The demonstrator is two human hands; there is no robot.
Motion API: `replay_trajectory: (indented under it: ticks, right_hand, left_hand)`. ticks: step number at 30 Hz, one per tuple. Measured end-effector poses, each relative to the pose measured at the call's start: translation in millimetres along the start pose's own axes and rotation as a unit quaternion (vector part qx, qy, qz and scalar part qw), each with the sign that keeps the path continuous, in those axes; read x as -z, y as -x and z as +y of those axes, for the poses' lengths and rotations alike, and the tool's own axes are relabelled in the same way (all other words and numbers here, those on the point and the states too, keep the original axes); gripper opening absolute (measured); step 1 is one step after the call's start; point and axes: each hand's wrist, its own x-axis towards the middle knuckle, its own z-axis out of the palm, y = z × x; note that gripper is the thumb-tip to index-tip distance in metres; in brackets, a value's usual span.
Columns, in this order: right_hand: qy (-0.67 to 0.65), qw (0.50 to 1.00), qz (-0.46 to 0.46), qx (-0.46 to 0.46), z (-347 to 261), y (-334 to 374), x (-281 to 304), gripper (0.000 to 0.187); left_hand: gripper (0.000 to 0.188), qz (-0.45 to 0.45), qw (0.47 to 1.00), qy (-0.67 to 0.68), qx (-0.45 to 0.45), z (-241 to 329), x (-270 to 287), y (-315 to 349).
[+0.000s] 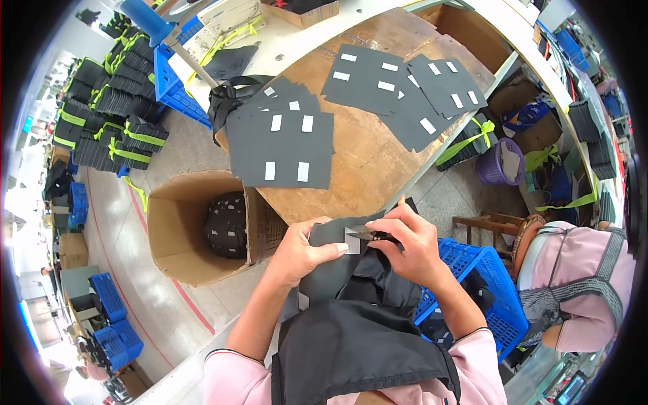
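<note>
Black apron (364, 354) nearest, hands (304, 247) pinch dark panel (330, 233) and metal tool (362, 233) at white label (353, 246).

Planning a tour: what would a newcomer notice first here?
Likely dark pieces with white patches on the brown tabletop, upper center. Below, the left hand holds another piece, the right hand a pointed metal tool at its patch. Dark bundles with yellow-green strips crowd the upper left.
</note>
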Motion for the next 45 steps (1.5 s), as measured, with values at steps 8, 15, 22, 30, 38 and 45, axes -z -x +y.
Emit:
replay_trajectory:
  ticks: [8,15,22,30,38,45]
  right_hand:
    - [0.037,0.997,0.053,0.043,3,8,-1,0.027]
    - [-0.114,0.973,0.102,-0.170,8,18,-8,0.025]
    - [-0.636,0.579,0.036,-0.509,-7,54,-26,0.035]
    - [-0.526,0.708,0.095,-0.462,13,38,-35,0.022]
    - [-0.608,0.660,0.126,-0.424,7,11,-31,0.010]
    - [-0.375,0.865,-0.056,-0.328,3,-6,3,0.012]
  left_hand:
    - [0.021,-0.010,1.000,-0.006,-0.002,0,-1,-3]
    - [0.029,0.053,0.997,0.031,-0.040,1,3,-6]
    - [0.035,0.161,0.946,0.208,-0.187,-10,5,-18]
    - [0.036,0.162,0.916,0.271,-0.249,-41,23,-1]
    - [0.061,0.173,0.929,0.126,-0.301,-45,29,8]
    - [0.089,0.149,0.802,-0.415,-0.403,31,9,2]
